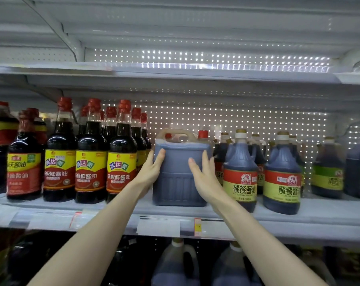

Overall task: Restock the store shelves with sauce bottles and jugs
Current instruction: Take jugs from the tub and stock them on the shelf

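The square jug [180, 182] is standing upright on the middle shelf [298, 211], near its front edge, between the tall bottles [122, 162] and the round-shouldered jugs [240, 172]. The left hand [152, 170] and right hand [203, 174] are pressing flat against it, each grip wide with straight fingers (nothing curled round the handle). An uneven push is probably risking a twist into either neighbour, both standing just beside it.

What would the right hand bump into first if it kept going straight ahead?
The square jug: the right hand seems to lie flat on its front, so it would just push that jug back.
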The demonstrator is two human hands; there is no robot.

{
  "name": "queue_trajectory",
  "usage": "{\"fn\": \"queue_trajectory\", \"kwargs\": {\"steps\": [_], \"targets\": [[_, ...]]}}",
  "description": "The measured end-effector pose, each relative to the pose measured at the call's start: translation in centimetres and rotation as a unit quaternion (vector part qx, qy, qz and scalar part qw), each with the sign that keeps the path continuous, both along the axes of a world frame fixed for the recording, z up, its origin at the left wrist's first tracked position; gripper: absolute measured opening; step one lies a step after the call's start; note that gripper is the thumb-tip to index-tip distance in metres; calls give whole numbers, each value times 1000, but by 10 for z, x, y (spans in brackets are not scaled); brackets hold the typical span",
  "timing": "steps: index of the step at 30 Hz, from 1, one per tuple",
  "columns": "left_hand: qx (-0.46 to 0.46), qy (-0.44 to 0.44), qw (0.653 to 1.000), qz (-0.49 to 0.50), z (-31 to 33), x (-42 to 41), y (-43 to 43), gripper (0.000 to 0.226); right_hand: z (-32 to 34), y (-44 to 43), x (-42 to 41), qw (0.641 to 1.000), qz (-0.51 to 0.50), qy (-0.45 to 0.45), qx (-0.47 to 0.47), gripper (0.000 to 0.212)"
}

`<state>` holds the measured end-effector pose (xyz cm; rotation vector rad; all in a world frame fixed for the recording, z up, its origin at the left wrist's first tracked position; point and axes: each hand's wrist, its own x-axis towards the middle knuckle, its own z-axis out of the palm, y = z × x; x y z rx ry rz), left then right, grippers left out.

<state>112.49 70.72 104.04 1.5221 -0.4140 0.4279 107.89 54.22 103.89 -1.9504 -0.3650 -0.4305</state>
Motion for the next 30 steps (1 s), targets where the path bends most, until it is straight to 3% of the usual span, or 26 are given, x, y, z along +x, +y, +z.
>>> {"fn": "queue_trajectory", "kwargs": {"steps": [8, 14, 21, 26, 30], "targets": [[6, 31, 999, -42, -2, -6, 6, 83, 2, 21, -4, 997, -9, 64, 37, 72], [27, 13, 999, -16, -6, -14, 4, 58, 1, 17, 23, 994, 11, 76, 84, 75], [72, 3, 997, 32, -13, -15, 20, 65, 3, 18, 33, 991, 49, 83, 96, 77], [33, 37, 999, 18, -14, -16, 19, 57, -5, 31, 26, 995, 27, 82, 54, 75], [3, 51, 999, 7, -21, -13, 16, 52, -10, 40, 23, 989, 65, 93, 99, 77]]}}
